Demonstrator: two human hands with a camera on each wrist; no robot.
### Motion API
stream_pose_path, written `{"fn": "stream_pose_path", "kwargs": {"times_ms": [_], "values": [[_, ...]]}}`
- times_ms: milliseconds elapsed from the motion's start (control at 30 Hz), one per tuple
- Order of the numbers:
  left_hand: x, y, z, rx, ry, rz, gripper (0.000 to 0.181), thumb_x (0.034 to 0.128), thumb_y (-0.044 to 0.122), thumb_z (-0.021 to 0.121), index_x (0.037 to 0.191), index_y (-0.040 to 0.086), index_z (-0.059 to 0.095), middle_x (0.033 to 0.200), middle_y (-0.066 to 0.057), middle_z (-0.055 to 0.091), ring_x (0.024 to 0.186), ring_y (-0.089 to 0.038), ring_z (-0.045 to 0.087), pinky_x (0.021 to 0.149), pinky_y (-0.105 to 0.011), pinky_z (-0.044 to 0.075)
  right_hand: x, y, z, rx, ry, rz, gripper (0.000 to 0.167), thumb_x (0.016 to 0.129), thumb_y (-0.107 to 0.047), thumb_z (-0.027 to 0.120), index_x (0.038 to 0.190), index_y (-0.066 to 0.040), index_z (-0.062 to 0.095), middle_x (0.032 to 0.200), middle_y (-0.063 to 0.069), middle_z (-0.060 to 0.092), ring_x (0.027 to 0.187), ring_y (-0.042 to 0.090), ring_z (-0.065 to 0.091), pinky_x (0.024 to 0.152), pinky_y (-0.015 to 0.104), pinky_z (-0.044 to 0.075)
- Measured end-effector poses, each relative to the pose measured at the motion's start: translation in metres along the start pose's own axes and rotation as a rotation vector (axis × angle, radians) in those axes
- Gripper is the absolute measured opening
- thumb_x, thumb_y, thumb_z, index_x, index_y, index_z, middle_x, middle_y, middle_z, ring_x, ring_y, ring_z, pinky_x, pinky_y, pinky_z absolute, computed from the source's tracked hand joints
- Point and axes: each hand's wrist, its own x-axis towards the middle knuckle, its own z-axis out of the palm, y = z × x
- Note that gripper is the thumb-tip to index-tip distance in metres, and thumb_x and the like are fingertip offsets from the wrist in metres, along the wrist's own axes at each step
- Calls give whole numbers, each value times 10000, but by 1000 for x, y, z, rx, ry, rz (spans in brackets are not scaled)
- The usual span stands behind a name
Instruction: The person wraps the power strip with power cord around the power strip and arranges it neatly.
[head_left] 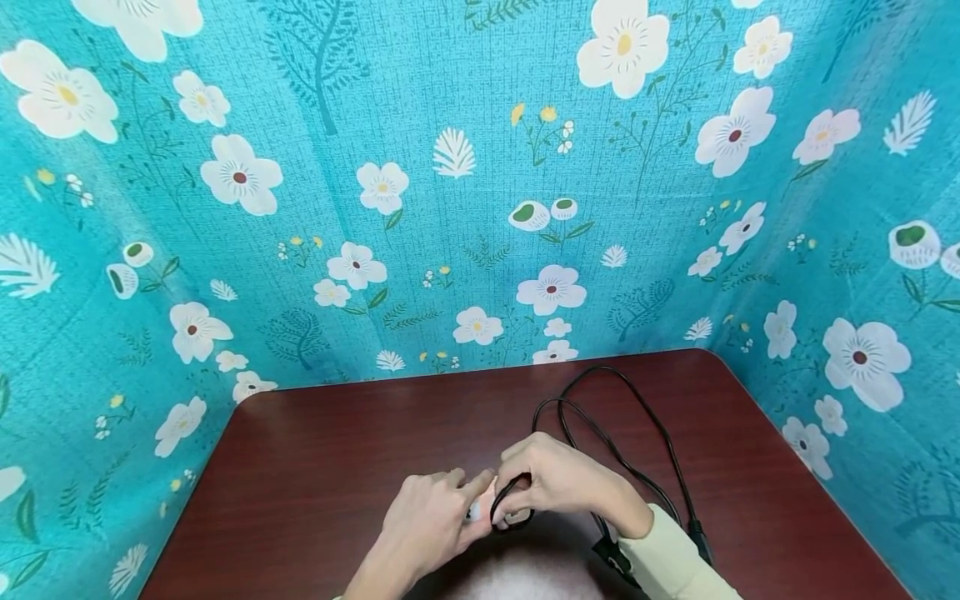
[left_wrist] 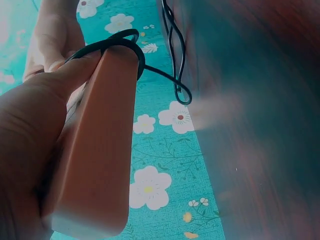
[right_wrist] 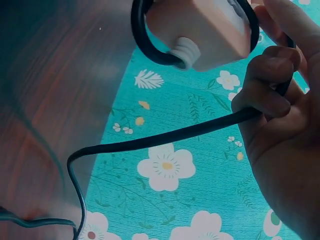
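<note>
My left hand (head_left: pixel 429 518) grips a long pink block-shaped body that looks like a power strip (left_wrist: pixel 102 155), thumb along one side in the left wrist view. A black cord (right_wrist: pixel 165 137) leaves the strip's end through a white ribbed collar (right_wrist: pixel 186 52) and loops around that end. With curled fingers my right hand (head_left: pixel 558 475) holds the cord close beside the strip. The strip is held up off the table; its face is mostly hidden by the hands.
Loose loops of the cord lie on the dark red table (head_left: pixel 360 450) toward the back right. A black plug-like end (head_left: pixel 699 540) rests by the right sleeve, with another black piece (head_left: pixel 615 557) near the forearm. Flowered turquoise cloth (head_left: pixel 450 208) hangs behind and at both sides.
</note>
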Motion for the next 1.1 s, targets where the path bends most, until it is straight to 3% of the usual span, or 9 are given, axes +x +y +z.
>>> {"fn": "stream_pose_path", "kwargs": {"times_ms": [233, 367, 533, 800, 1100], "values": [[-1, -3, -2, -64, -43, 20, 464, 892, 531, 742, 1284, 283, 752, 710, 103, 583, 517, -1, 279, 452, -178, 194, -2, 5, 3, 53, 12, 0, 68, 928, -290, 802, 902, -228, 796, 671, -85, 525, 664, -133, 368, 596, 41, 339], [-2, -5, -4, -107, -45, 26, 471, 894, 512, 751, 1297, 269, 746, 710, 117, 558, 535, 12, 235, 467, -174, 183, -3, 5, 2, 58, 17, -16, 64, 941, -293, 784, 922, -231, 786, 683, -84, 547, 655, -127, 377, 586, 49, 353], [-2, -8, -5, -115, -1, 47, 496, 855, 516, 758, 1271, 245, 757, 706, 111, 555, 520, 3, 276, 457, -184, 207, -2, 8, 2, 69, 5, 19, 101, 934, -313, 788, 891, -229, 753, 685, -82, 537, 650, -126, 373, 590, 51, 342], [-3, -11, -5, -68, -19, 63, 736, 718, 693, 843, 1288, 239, 732, 777, 83, 641, 569, -78, 554, 462, -257, 404, -2, 12, 2, 109, 8, 75, 82, 958, -304, 774, 914, -250, 731, 691, -94, 502, 629, -90, 386, 588, 89, 350], [-1, -14, -4, -25, -4, 99, 716, 640, 600, 886, 1260, 271, 740, 737, 108, 582, 564, -50, 487, 462, -225, 332, -3, 15, 4, 243, 16, 143, 63, 978, -265, 759, 930, -227, 746, 684, -62, 495, 613, -53, 392, 574, 130, 366]]}}
